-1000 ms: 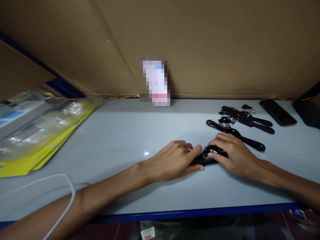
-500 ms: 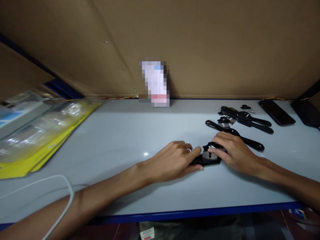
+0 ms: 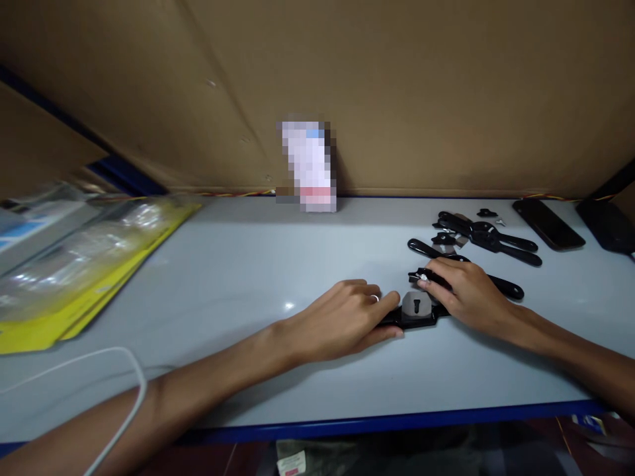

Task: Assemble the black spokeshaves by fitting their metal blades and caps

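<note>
A black spokeshave-like tool (image 3: 415, 313) with a grey metal blade plate lies on the white table (image 3: 248, 277). My left hand (image 3: 342, 320) lies over its left handle and presses it down. My right hand (image 3: 466, 294) is just behind the tool's middle, its fingertips pinched on a small black star-shaped cap piece (image 3: 421, 276) lifted a little clear of the blade plate. The tool's right handle is hidden under my right hand.
Several more black tool bodies and small parts (image 3: 486, 237) lie at the back right, with two dark phones (image 3: 548, 223) beyond. Clear blister packs on yellow cards (image 3: 84, 264) are stacked at the left. A white cable (image 3: 124, 377) crosses my left forearm. Cardboard walls the back.
My right hand has lifted off the tool's middle and drawn back with the small black cap, which uncovers the grey blade plate. The left hand has stayed put.
</note>
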`<action>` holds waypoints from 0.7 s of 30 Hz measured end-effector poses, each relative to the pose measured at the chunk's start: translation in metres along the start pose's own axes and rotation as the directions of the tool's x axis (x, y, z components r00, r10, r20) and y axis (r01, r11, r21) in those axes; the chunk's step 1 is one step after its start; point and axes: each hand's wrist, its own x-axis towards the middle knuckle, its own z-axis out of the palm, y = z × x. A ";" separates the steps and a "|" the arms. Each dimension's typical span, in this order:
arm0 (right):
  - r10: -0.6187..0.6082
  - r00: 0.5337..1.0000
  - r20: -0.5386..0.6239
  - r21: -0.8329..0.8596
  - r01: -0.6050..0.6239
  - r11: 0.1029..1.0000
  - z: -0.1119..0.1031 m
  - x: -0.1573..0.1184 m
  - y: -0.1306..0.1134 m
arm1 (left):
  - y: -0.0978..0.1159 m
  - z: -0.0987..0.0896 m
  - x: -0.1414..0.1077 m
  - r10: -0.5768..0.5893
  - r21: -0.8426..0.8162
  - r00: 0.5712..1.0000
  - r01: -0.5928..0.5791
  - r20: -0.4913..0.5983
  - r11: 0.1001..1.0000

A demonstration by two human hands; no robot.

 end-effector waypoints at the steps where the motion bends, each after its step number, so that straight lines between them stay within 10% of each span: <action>1: 0.001 1.000 -0.011 -0.031 -0.001 1.000 0.000 0.000 0.001 | 0.000 0.000 0.000 -0.001 0.001 1.000 0.001 -0.001 1.000; 11: 0.025 0.992 -0.126 -0.238 -0.055 0.970 -0.004 0.005 0.014 | -0.001 0.001 0.000 0.000 -0.006 1.000 -0.001 -0.013 1.000; 21: -0.207 0.968 -0.141 -0.159 0.184 0.970 0.001 -0.001 0.009 | 0.000 0.000 0.000 -0.002 -0.004 1.000 0.002 0.002 1.000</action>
